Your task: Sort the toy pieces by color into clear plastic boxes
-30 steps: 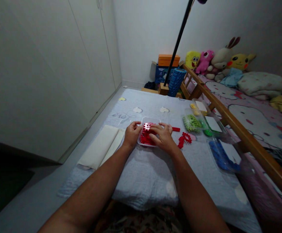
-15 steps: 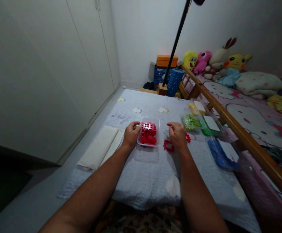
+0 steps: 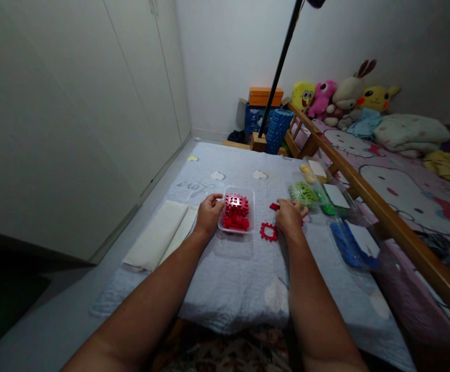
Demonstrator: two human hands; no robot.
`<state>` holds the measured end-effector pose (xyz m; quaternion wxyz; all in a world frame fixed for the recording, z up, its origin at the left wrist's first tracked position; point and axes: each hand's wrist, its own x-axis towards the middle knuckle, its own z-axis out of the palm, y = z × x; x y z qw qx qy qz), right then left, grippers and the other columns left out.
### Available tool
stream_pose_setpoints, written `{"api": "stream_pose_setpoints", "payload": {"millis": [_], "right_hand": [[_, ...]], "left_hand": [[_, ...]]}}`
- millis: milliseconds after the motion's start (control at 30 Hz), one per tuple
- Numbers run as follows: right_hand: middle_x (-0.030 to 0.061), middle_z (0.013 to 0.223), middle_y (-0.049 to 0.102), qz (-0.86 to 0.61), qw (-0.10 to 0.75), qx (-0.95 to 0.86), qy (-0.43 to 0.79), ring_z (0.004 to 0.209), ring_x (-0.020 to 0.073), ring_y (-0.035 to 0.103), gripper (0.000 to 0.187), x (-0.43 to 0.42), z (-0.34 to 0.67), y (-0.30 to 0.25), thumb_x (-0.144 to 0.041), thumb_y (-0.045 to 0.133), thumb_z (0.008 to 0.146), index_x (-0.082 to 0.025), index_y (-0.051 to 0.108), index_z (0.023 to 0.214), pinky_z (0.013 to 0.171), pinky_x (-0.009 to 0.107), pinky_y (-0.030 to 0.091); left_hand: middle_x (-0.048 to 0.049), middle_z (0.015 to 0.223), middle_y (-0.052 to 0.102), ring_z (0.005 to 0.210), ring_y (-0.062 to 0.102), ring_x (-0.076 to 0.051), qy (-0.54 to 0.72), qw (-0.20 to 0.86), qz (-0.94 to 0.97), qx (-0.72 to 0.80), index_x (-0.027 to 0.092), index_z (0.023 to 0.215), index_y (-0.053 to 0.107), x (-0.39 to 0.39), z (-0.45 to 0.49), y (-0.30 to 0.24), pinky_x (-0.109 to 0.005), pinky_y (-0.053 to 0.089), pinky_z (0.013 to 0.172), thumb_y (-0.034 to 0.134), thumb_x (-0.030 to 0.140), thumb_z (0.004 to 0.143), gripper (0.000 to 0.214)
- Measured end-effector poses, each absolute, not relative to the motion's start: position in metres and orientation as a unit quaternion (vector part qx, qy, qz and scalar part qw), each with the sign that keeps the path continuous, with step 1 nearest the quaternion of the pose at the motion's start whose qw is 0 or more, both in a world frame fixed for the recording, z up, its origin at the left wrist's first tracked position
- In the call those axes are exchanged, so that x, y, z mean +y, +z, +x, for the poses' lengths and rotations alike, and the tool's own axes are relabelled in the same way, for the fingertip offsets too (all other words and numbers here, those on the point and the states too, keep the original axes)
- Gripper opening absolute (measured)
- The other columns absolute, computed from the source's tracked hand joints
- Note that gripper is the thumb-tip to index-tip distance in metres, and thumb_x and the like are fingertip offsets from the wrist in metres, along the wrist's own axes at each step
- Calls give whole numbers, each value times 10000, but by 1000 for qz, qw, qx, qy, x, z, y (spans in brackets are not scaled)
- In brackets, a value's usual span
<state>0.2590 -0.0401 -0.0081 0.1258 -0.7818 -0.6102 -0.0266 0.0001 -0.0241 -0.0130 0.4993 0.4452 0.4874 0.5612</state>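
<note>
My left hand (image 3: 209, 213) pinches the left rim of a clear plastic container (image 3: 253, 212), which stands on the cloth-covered table. Inside it is a pile of red toothed building pieces (image 3: 236, 211). To the right, my right hand (image 3: 291, 216) is low over the cloth with its fingers bent. A small red building piece (image 3: 274, 206) sticks out at the left of its fingertips, partly hidden by them. Between the container and this hand, a square red frame piece (image 3: 268, 232) with a toothed edge lies flat. Some red shows just beyond the right hand, mostly covered.
Clear boxes with green pieces (image 3: 303, 194), yellow pieces (image 3: 307, 173) and blue pieces (image 3: 351, 243) line the table's right side. A folded cream cloth (image 3: 155, 235) lies at left. A wooden bed rail (image 3: 348, 178) runs along the right; a black pole (image 3: 281, 70) rises behind.
My right hand has moved slightly right and down, uncovering the square red frame piece and the small red piece at its fingertips. My left hand and the container have stayed in place.
</note>
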Motion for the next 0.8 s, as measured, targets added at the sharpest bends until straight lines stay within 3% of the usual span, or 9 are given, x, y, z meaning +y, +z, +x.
{"api": "stream_pose_setpoints", "payload": {"millis": [133,300,433,567,633,800], "right_hand": [[166,1176,701,-796,88,-599,-14,1171,356,515,302,-39,255,0,-153,512,934,-201,772,1079,962,501,289],[151,1141,697,-797,109,-594,-2,1125,328,530,192,-41,253,6,-223,616,914,-205,769,1029,911,437,299],[128,1102,727,-760,213,-613,24,1074,306,558,165,-44,251,13,-223,625,895,-198,761,985,920,422,330],[83,1091,758,-627,369,-679,98,1079,281,597,180,-51,232,23,-238,623,897,-226,764,1009,994,428,375],[73,1086,764,-569,402,-706,127,1093,274,604,194,-55,218,26,-251,627,909,-244,771,1039,1021,440,387],[60,1066,762,-540,347,-751,151,1102,275,592,263,-63,188,26,-183,661,884,-292,788,1087,1102,532,323]], "left_hand": [[83,566,447,513,381,-97,561,490,452,491,158,942,674,-23,0,-14,-222,299,514,698,383,699,332],[85,569,446,519,378,-94,564,493,450,486,154,950,669,-23,-1,-15,-218,306,518,692,380,707,333],[87,567,440,518,377,-96,563,495,445,489,159,951,671,-23,-1,-14,-219,296,514,703,373,700,332],[82,571,461,528,399,-99,565,495,444,488,158,958,669,-22,0,-15,-219,313,523,708,364,697,336],[80,577,470,529,404,-99,565,497,444,486,157,961,667,-22,0,-16,-219,317,525,704,372,697,342],[88,566,452,517,383,-96,567,501,440,483,161,952,663,-23,0,-15,-223,307,518,702,371,686,342]]}}
